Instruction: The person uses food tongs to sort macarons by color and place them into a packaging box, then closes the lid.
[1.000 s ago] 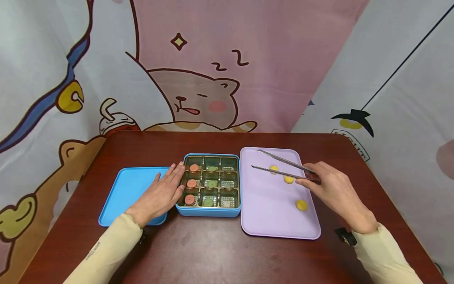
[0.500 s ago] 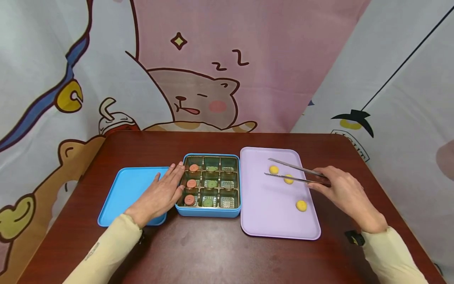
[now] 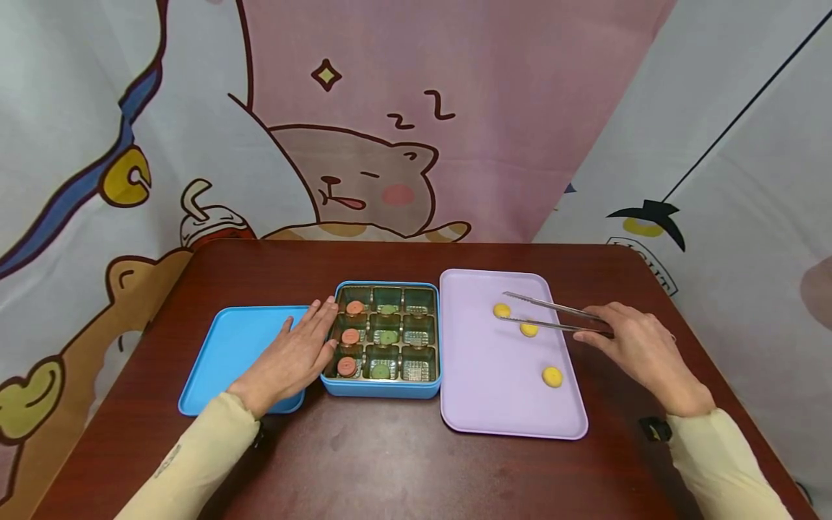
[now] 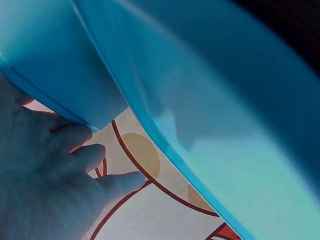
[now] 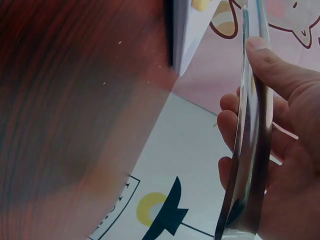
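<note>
We see a dark red wooden table (image 3: 403, 462) with a cartoon-printed cloth backdrop (image 3: 364, 130) hanging behind it on the far side. On the right half of the table lies a lilac tray (image 3: 487, 390), and at the left lies a flat blue lid (image 3: 227, 354). Between them stands a blue box (image 3: 383, 391) with nine compartments: its left column holds three pink sweets (image 3: 351, 336), its middle column three green sweets (image 3: 388, 337), and its right column shows only shiny liners.

Our left hand (image 3: 295, 355) lies flat with its fingers spread and straight, the palm over the right edge of the blue lid and the fingertips touching the left wall of the box. In the left wrist view the fingers (image 4: 75, 165) rest against the blue wall (image 4: 65, 85).

Our right hand (image 3: 640, 347) is at the right edge of the tray, gripping metal tongs (image 3: 552, 316) at their back end with thumb and fingers curled round them; the right wrist view shows the thumb (image 5: 280, 70) pressed along one blade. The tongs reach left over the far part of the tray, blades apart.

Three yellow sweets lie on the tray: the far one (image 3: 501, 310) sits just at the tong tips, the middle one (image 3: 529, 329) just beneath the near blade, and the near one (image 3: 552, 375) well apart from the tongs.
</note>
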`<action>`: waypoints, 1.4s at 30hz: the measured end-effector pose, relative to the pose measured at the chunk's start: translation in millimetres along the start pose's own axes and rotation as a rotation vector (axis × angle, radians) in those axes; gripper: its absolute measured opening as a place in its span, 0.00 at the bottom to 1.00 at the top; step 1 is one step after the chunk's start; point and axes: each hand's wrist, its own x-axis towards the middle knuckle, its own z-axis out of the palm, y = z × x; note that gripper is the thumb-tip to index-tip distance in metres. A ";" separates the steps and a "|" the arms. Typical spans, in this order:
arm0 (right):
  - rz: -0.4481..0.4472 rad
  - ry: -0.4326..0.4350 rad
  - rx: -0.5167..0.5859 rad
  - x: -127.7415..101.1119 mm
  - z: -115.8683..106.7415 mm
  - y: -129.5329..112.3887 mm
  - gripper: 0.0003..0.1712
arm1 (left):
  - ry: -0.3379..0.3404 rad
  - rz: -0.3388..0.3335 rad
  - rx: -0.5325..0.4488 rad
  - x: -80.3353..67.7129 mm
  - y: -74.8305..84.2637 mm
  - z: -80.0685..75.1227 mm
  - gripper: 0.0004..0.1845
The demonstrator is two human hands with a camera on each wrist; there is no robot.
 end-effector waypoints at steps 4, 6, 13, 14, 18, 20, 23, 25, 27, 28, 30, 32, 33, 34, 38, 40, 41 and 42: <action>-0.003 -0.011 -0.019 3.4 2.8 1.2 0.33 | 0.002 -0.003 0.004 -0.1 -0.9 -0.1 0.35; -0.002 -0.020 -0.024 5.1 4.2 1.2 0.33 | 0.002 -0.002 0.005 -0.1 -1.3 0.0 0.35; 0.017 -0.049 -0.033 11.7 8.4 1.1 0.33 | 0.002 -0.001 0.005 -0.3 -2.0 -1.1 0.35; 0.017 -0.054 -0.033 12.6 8.8 0.7 0.33 | 0.002 -0.001 0.005 -0.4 -2.0 -1.4 0.35; 0.003 -0.067 -0.039 15.0 10.0 -1.0 0.32 | 0.003 -0.001 0.010 -0.9 -2.0 -1.8 0.35; -0.003 -0.065 -0.045 15.9 10.3 -1.4 0.31 | 0.002 -0.002 0.011 -1.2 -1.9 -1.9 0.35; -0.013 -0.043 -0.053 17.7 9.8 -0.6 0.31 | 0.002 -0.001 0.010 -0.7 -1.4 -1.5 0.35; -0.017 -0.029 -0.051 19.1 9.6 0.9 0.32 | 0.003 -0.003 0.009 -0.1 -1.1 -0.9 0.35; -0.021 -0.027 -0.042 20.0 9.3 1.9 0.31 | 0.005 -0.004 0.010 0.5 -0.9 0.2 0.35; -0.019 -0.033 -0.037 20.2 9.4 2.3 0.31 | 0.004 -0.005 0.009 0.7 -0.7 0.5 0.35; -0.012 -0.047 -0.028 20.3 9.8 2.2 0.31 | 0.000 -0.006 0.008 0.6 -0.7 0.9 0.35; -0.005 -0.061 -0.024 21.1 9.6 1.5 0.31 | 0.001 -0.005 0.008 0.6 -1.1 0.6 0.35; -0.003 -0.066 -0.026 21.6 9.8 1.5 0.31 | 0.001 -0.005 0.008 0.5 -1.3 0.2 0.35; -0.003 -0.069 -0.026 22.2 9.8 1.5 0.31 | 0.001 -0.006 0.006 0.3 -1.2 -0.3 0.35; -0.006 -0.088 -0.023 23.8 9.6 1.3 0.29 | 0.005 -0.005 0.006 -0.6 -1.6 -1.0 0.35; -0.005 -0.102 -0.022 23.7 9.1 1.0 0.28 | 0.002 -0.002 0.006 -0.7 -1.4 -0.8 0.35; -0.006 -0.108 -0.022 23.7 8.9 0.7 0.28 | 0.002 -0.002 0.005 -0.6 -1.3 -0.7 0.35; -0.006 -0.113 -0.023 23.8 8.8 0.5 0.27 | 0.000 -0.003 0.006 -0.5 -1.2 -0.7 0.35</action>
